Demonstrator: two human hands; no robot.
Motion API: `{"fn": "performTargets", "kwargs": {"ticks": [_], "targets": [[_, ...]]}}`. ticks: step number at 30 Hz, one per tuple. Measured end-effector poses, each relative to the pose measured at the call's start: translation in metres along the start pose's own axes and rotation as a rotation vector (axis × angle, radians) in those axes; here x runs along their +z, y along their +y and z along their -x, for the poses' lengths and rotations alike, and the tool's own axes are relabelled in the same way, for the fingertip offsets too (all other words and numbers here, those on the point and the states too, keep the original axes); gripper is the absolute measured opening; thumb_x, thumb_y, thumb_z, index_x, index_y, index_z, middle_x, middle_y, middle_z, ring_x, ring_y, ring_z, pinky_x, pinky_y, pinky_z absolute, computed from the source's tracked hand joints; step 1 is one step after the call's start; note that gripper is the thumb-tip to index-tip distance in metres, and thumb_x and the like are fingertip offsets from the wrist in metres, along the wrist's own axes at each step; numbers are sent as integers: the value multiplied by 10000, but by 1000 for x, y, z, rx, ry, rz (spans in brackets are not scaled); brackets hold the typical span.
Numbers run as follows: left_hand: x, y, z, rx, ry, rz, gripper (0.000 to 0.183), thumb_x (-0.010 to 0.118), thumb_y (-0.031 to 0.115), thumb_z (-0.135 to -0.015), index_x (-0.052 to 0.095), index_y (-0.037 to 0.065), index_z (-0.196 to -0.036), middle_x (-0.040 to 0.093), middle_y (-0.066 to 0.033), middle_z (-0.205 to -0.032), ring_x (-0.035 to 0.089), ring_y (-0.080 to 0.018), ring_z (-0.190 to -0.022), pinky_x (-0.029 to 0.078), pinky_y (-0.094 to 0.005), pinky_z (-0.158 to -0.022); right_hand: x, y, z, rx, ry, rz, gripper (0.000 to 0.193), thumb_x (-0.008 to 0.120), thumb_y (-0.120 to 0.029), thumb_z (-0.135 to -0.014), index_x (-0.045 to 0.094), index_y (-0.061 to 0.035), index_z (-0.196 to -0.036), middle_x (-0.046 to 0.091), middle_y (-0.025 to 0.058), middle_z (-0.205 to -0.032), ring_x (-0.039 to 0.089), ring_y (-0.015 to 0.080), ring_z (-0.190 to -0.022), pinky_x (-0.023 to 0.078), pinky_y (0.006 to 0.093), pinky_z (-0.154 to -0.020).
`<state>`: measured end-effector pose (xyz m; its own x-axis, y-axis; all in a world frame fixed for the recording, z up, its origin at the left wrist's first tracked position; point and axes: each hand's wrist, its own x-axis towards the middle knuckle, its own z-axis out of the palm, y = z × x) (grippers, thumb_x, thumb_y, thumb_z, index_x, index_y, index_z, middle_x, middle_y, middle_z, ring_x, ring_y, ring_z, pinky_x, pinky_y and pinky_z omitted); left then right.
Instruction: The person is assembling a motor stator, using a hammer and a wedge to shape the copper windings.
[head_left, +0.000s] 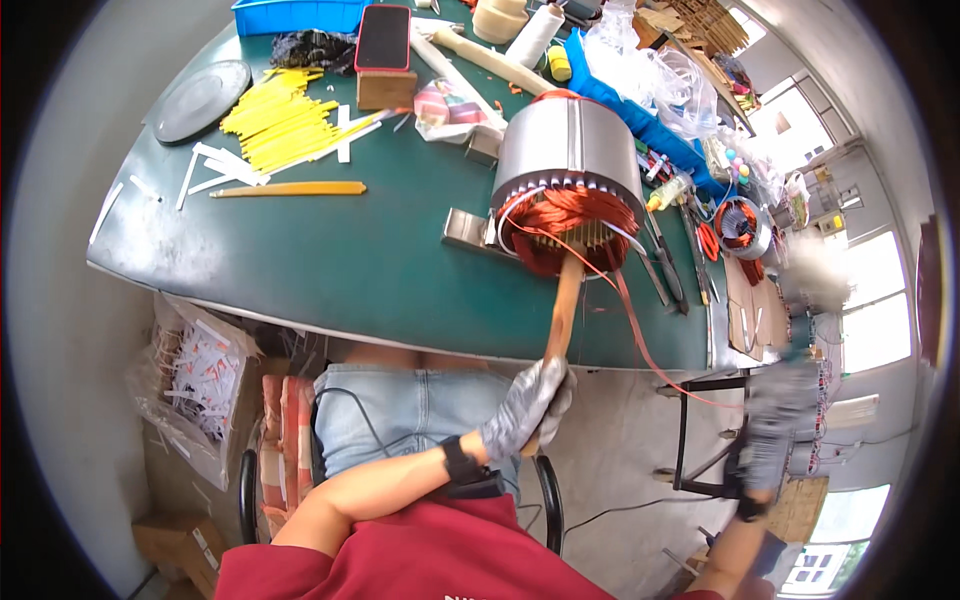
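Stator on table, beyond left hand; that hand's fingers clench a wooden stick, far end at stator's mouth. Right hand: right of stator, motion-blurred, can't tell its grip.

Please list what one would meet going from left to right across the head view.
Round grey lid, pile of yellow strips, red-edged phone, large wound stator, smaller stator, blurred gloved right hand.
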<state>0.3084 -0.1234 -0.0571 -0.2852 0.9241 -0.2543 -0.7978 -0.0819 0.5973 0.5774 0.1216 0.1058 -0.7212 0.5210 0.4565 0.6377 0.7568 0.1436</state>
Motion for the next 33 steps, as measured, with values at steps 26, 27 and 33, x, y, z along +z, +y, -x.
{"fn": "performTargets", "kwargs": {"ticks": [26, 27, 33], "targets": [[-17, 41, 27, -97, -109, 22, 397, 400, 491, -932, 421, 110, -822, 395, 1, -569, 331, -64, -368, 323, -206, -338, 32, -148, -36, -146, 19, -413, 234, 612, -91, -812, 567, -32, -1035, 607, 134, -872, 599, 252, -744, 475, 346, -609], [-15, 45, 25, -112, -107, 5, 404, 396, 487, -935, 427, 97, -835, 407, 0, -582, 346, -67, -374, 330, -207, -337, 27, -129, -37, 54, 194, -635, 234, 624, -123, -820, 570, -32, -1030, 612, 120, -812, 607, 234, -741, 479, 347, -605], [-36, 49, 20, -121, 13, -168, 386, 397, 488, -934, 427, 112, -850, 384, 10, -594, 320, -55, -386, 305, -204, -333, 124, -204, 16, -241, 158, 300, 273, 550, -312, -877, 530, -42, -836, 545, 141, -670, 571, 243, -568, 422, 334, -485]]}}
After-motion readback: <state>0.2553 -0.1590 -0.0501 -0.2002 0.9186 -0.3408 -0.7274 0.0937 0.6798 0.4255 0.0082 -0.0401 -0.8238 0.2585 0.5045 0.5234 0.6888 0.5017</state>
